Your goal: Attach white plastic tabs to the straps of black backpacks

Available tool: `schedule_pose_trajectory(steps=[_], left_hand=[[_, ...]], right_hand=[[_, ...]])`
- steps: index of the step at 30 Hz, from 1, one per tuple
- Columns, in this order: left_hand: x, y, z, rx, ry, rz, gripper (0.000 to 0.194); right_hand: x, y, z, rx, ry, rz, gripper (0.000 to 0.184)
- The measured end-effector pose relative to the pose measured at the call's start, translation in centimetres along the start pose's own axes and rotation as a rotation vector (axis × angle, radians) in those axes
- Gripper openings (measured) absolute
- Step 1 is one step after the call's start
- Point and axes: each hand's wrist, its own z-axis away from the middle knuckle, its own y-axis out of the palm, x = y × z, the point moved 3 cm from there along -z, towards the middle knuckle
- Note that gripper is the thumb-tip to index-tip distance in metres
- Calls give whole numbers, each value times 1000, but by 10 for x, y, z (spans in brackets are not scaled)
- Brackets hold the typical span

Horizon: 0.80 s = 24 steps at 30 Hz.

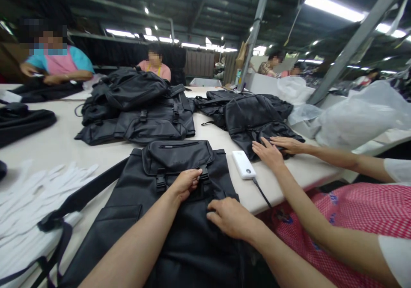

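Black bag [190, 219] under right hand [230, 216], buckle [205, 178] at left hand [186, 184]

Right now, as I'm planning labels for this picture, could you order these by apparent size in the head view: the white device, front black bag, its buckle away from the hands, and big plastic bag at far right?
1. Front black bag
2. Plastic bag
3. White device
4. Buckle

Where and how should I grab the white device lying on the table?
Probably the middle of its long sides, from above: the white device lies flat and is longer than wide. Stay off its near end, where a cable is attached, and its right, where a co-worker's hand is close.
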Motion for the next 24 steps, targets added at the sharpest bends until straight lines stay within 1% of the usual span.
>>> schedule_pose_trajectory(steps=[1, 3, 5, 8, 10, 11, 13, 15, 16, 17, 18, 19, 21, 22, 24], left_hand=[[0, 0, 0, 2, -1, -9, 35], [-1, -1, -1, 5, -1, -38, 35], [-1, 0, 0, -5, 3, -86, 35], [0, 3, 2, -58, 21, -196, 36], [1, 7, 1, -107, 33, -295, 36], [2, 9, 0, -135, 36, -350, 36], [4, 12, -4, -195, 43, -471, 32], [6, 14, -9, -256, 67, -594, 27], [6, 15, -12, -281, 82, -652, 24], [7, 15, -15, -299, 97, -705, 22], [7, 17, -17, -312, 108, -751, 20], [8, 18, -18, -320, 116, -791, 19], [8, 21, -17, -329, 132, -851, 19], [7, 23, -15, -331, 143, -872, 19], [5, 25, -9, -335, 174, -901, 20]], right_hand=[[3, 2, 5, 42, -36, -1, 27], [6, 7, 14, 71, -68, 19, 26], [9, 14, 21, 73, -41, 71, 28], [15, 21, 30, 43, -2, 134, 30], [13, 12, 32, -17, 0, 130, 30], [8, 1, 31, -52, -1, 120, 31], [-13, -32, 26, -130, 6, 95, 32], [-47, -71, 16, -206, 26, 78, 32], [-67, -87, 10, -243, 35, 67, 35], [-87, -99, 4, -277, 41, 54, 44], [-107, -106, -2, -333, 49, 20, 57], [-127, -110, -7, -437, 63, -85, 66], [-160, -107, -18, -560, 67, -256, 70], [-174, -102, -22, -601, 71, -311, 70], [-190, -95, -29, -631, 79, -302, 69]])
